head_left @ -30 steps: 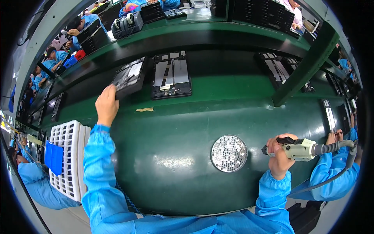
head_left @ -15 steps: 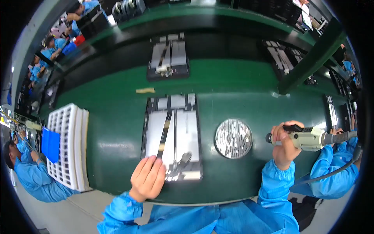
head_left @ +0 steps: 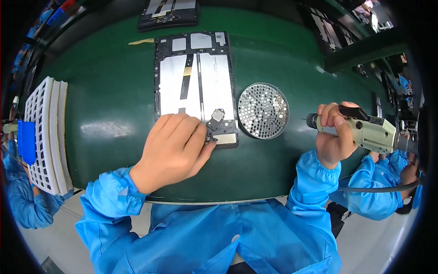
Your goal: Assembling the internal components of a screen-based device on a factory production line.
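Observation:
An opened tablet (head_left: 214, 82), its pale inner plates and dark frame showing, lies flat on the green table in front of me. My left hand (head_left: 171, 146) rests over its lower end, fingers bent together and thumb near the index fingertip; what they pinch there, if anything, is too small to name. Beside those fingers sits a small silver-and-dark part (head_left: 218, 115). My right hand (head_left: 336, 134) is wrapped round a pale green electric screwdriver (head_left: 372, 132), held above the table with its bit pointing left. Between tablet and screwdriver stands a round dish of small screws (head_left: 263, 111).
A stack of white grid trays (head_left: 48, 137) with a blue piece (head_left: 27, 142) stands at the left. Another opened tablet (head_left: 169, 16) lies farther back, near a strip of tan tape (head_left: 141, 41). A green post (head_left: 365, 51) rises at right; co-workers sit on both sides.
My view has tipped downward, so the table things sit higher in it. My left hand has gone from lying flat with straight fingers to bent fingers at the tablet's lower end. The right hand keeps the screwdriver.

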Demonstrator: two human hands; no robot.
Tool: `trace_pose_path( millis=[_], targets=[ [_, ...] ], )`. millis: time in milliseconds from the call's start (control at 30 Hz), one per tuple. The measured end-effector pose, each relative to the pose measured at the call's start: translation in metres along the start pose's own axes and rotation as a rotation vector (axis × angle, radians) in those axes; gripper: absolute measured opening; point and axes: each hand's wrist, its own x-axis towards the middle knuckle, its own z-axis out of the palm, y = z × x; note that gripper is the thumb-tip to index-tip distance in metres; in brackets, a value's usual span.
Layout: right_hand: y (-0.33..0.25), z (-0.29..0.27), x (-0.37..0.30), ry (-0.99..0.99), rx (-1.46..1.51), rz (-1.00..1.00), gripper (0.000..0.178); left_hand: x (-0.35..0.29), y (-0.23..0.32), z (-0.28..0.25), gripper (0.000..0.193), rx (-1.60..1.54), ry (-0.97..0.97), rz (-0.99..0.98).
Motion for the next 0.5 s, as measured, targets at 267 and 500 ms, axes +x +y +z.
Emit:
trace_pose_path(
  millis=[267,500],
  targets=[
    [-0.001,0.0,0.0,0.021,-0.01,-0.008,0.032,0.022,-0.008,0.022,0.031,-0.311,0.026,-0.024],
    [0.002,-0.005,0.004,-0.013,0.0,0.008,0.033,0.013,-0.005,0.034,0.029,-0.247,-0.002,0.256]
  ],
)
